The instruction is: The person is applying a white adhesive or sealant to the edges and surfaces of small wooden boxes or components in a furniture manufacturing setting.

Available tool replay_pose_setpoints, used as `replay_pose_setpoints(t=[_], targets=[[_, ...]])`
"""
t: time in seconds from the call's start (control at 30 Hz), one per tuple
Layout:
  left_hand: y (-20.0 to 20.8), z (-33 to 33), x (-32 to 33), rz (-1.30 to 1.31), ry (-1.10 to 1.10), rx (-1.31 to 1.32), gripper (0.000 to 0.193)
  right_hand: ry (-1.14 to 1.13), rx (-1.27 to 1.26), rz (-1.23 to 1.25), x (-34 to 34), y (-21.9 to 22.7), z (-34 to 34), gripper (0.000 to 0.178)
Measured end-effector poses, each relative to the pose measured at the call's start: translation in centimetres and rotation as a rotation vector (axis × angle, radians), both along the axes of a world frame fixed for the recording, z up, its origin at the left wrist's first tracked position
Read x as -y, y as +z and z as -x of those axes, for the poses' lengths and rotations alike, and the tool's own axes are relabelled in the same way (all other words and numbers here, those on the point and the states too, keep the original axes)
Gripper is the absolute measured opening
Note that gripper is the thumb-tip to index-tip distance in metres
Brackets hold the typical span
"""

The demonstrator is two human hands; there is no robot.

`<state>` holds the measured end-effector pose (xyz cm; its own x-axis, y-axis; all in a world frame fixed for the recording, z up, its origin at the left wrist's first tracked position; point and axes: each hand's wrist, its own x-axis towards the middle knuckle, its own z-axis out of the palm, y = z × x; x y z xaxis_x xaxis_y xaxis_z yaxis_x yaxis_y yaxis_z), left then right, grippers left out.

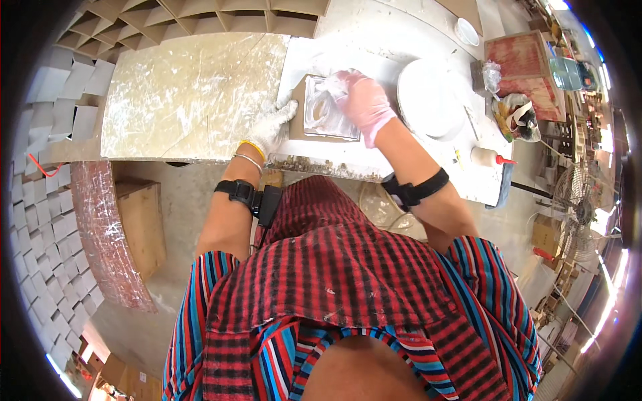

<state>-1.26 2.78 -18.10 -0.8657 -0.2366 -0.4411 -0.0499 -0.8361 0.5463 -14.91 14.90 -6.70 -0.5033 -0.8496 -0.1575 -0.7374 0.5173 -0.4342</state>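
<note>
Left hand [271,127], white glove: fingers loosely extended, tips at the left edge of the brown cardboard [299,123]; I see no grasp. White-smeared square piece [341,125] lies on that cardboard, between the hands. Right hand [363,100], pink glove: fingers bunched over the piece's upper right; from my feed I can't tell whether they pinch anything. Risk: sideways pressure against so light a left brace could skid the cardboard; a wide rightward swing might bump the white round disc [428,100].
</note>
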Motion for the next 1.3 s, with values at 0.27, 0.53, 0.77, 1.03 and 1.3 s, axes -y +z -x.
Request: replay_pose_setpoints(t=[0.27,0.53,0.77,1.03,1.3], targets=[[-0.8,-0.3,0.2,0.008,0.000,-0.019,0.054,0.123,0.253,-0.080,-1.0,0.6,-0.3,0.034],[-1.8,-0.4,0.3,0.069,0.013,-0.010,0.045,0.173,0.100,-0.035,-1.0,0.3,-2.0,0.036],[0.4,0.0,0.0,0.004,-0.009,-0.009,0.044,-0.129,0.174,0.149,2.4,0.0,-1.2,0.041],[-1.2,-0.3,0.2,-0.040,0.031,0.045,0.044,0.675,-0.090,0.062,-1.9,0.2,-2.9,0.039],[-1.1,0.0,0.0,0.008,0.004,-0.034,0.046,0.423,-0.377,0.138,3.1,-0.9,1.6,0.042]])
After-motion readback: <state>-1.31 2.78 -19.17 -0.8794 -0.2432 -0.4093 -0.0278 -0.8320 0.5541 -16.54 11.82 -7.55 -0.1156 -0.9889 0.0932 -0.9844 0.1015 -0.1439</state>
